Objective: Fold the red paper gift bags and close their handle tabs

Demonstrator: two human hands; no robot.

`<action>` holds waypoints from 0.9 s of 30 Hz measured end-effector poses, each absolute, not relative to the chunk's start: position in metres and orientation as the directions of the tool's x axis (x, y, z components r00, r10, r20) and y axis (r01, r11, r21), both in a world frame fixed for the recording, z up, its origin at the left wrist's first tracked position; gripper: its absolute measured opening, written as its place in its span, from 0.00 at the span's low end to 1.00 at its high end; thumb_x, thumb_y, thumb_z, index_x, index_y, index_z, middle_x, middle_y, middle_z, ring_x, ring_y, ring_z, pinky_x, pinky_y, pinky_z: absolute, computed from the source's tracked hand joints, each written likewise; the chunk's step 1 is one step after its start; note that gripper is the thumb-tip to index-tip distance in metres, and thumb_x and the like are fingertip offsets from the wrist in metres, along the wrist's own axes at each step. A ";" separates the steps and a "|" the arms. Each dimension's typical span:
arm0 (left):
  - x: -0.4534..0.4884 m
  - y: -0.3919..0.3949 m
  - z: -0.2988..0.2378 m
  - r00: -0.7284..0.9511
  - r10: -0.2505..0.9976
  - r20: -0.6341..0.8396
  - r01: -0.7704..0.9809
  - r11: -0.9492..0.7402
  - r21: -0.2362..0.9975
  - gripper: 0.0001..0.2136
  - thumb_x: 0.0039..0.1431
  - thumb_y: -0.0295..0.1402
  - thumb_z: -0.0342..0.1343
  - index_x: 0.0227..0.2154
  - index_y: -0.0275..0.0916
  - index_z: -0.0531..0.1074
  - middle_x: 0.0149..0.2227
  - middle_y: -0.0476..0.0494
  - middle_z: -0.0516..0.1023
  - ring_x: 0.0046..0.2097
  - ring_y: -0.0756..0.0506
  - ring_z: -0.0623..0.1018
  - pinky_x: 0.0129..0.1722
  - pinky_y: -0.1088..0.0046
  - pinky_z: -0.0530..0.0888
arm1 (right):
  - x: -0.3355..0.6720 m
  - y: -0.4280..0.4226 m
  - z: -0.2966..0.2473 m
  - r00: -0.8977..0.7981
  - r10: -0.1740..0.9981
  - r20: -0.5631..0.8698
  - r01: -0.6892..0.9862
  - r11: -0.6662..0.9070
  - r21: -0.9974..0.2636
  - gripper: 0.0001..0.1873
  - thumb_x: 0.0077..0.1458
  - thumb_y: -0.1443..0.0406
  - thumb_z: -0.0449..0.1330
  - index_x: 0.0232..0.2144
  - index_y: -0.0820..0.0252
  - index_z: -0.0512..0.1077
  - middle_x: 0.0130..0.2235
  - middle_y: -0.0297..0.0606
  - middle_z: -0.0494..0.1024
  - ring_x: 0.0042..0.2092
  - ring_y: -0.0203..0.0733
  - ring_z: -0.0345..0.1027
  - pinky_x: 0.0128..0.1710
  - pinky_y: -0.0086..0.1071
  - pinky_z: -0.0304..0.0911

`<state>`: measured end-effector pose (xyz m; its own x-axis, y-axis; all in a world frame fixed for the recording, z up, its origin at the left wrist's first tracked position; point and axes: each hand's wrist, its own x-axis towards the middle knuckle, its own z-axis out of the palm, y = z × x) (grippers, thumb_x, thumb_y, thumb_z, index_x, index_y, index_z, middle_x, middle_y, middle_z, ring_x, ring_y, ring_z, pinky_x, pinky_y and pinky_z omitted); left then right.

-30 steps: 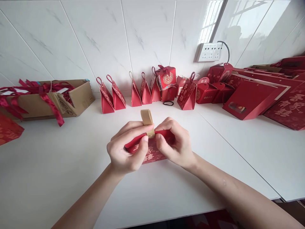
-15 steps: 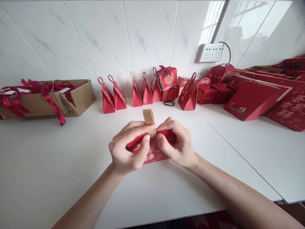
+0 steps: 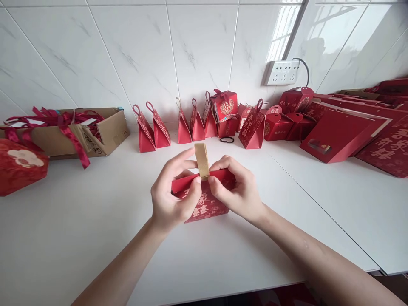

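Note:
A small red gift box (image 3: 207,199) with light printed characters stands on the white table between my hands. A gold ribbon loop (image 3: 202,160) rises from the middle of its top edge. My left hand (image 3: 174,193) grips the left part of that edge, its thumb in front near the base of the ribbon. The index finger is lifted off, and the other fingers are partly hidden behind the box. With thumb and fingers, my right hand (image 3: 239,187) pinches the top edge just right of the ribbon.
A cardboard box (image 3: 108,134) of dark red ribbons stands at the left, with a red patterned piece (image 3: 19,180) before it. Red triangular boxes (image 3: 146,136) line the wall. Larger red boxes (image 3: 334,131) crowd the right. A white power strip (image 3: 282,73) hangs on the tiles.
My left index finger has lifted away from the ribbon's base, and the gold loop looks straighter and more upright. A red patterned piece has come into view at the left edge.

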<state>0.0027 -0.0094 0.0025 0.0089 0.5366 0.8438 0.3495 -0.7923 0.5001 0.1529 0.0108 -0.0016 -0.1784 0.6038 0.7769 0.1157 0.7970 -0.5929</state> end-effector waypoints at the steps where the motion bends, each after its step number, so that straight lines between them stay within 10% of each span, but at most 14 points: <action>1: 0.003 -0.009 0.003 0.006 0.553 0.833 0.328 -0.788 0.521 0.21 0.57 0.26 0.57 0.54 0.41 0.66 0.37 0.47 0.81 0.32 0.51 0.79 0.33 0.76 0.78 | 0.153 0.011 -0.001 -0.186 0.615 0.766 0.111 0.788 -0.606 0.02 0.55 0.68 0.59 0.31 0.56 0.69 0.30 0.32 0.73 0.28 0.34 0.65 0.29 0.30 0.62; 8: -0.002 0.007 -0.011 -0.044 0.767 0.640 0.208 -0.619 0.757 0.29 0.56 0.35 0.61 0.59 0.44 0.56 0.46 0.41 0.76 0.44 0.46 0.79 0.42 0.69 0.77 | 0.165 0.033 0.000 -0.086 0.818 0.569 0.042 0.573 -0.818 0.07 0.55 0.61 0.61 0.28 0.57 0.72 0.28 0.31 0.74 0.29 0.35 0.65 0.30 0.30 0.59; 15: -0.003 0.020 -0.032 -0.007 0.973 0.231 0.214 -0.225 0.951 0.39 0.49 0.43 0.65 0.61 0.43 0.53 0.62 0.35 0.64 0.63 0.35 0.66 0.59 0.56 0.68 | 0.183 0.066 -0.003 0.218 0.944 0.248 -0.503 0.326 -0.801 0.16 0.38 0.55 0.70 0.23 0.56 0.70 0.24 0.27 0.70 0.27 0.34 0.60 0.29 0.29 0.57; 27: 0.000 0.018 -0.036 0.011 0.857 0.516 0.302 -0.495 0.815 0.29 0.52 0.37 0.62 0.56 0.44 0.59 0.56 0.39 0.71 0.56 0.39 0.73 0.56 0.57 0.71 | 0.187 0.075 -0.008 0.175 0.954 0.244 -0.629 0.299 -0.718 0.15 0.41 0.58 0.70 0.22 0.55 0.67 0.26 0.26 0.70 0.29 0.34 0.62 0.33 0.29 0.60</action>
<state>0.0005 0.0176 -0.0359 0.0114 0.8566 0.5159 0.3020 -0.4948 0.8149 0.1867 0.0748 -0.0080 0.1753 0.9538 0.2442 -0.6287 0.2993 -0.7177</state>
